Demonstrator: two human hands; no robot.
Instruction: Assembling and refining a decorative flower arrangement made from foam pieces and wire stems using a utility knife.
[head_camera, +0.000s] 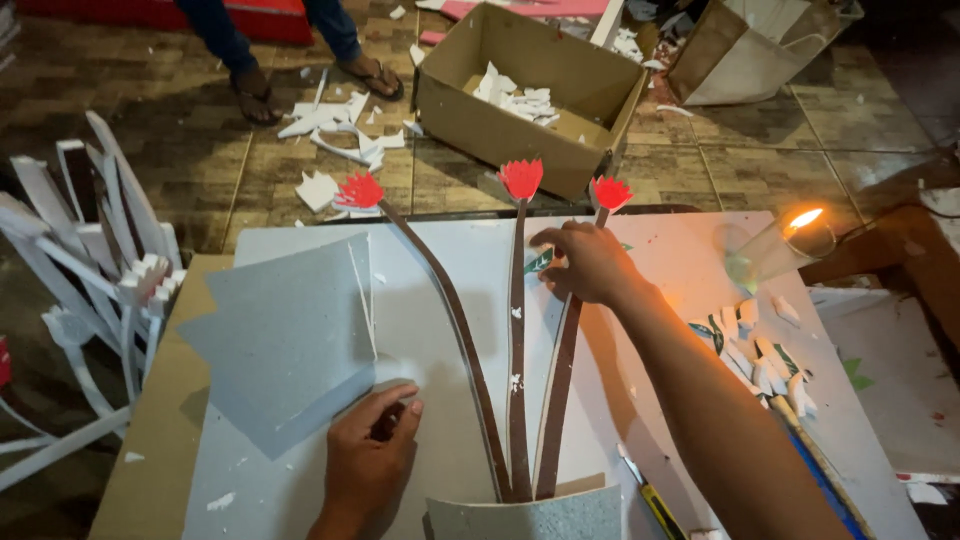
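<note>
Near board's (450, 250) far edge, your right hand (590, 262) pinches green leaf (540, 262) against right stem (560, 400). Left hand (368, 462) flat, fingers together, pressing board's near edge. Candle (805, 225) burns near far right corner; stray sleeve or foam scrap could likely catch fire.

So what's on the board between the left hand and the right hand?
In the head view, two brown stems cross that stretch: the left stem and the middle stem. The left hand rests flat on the white board; the right hand is at the right stem.
</note>
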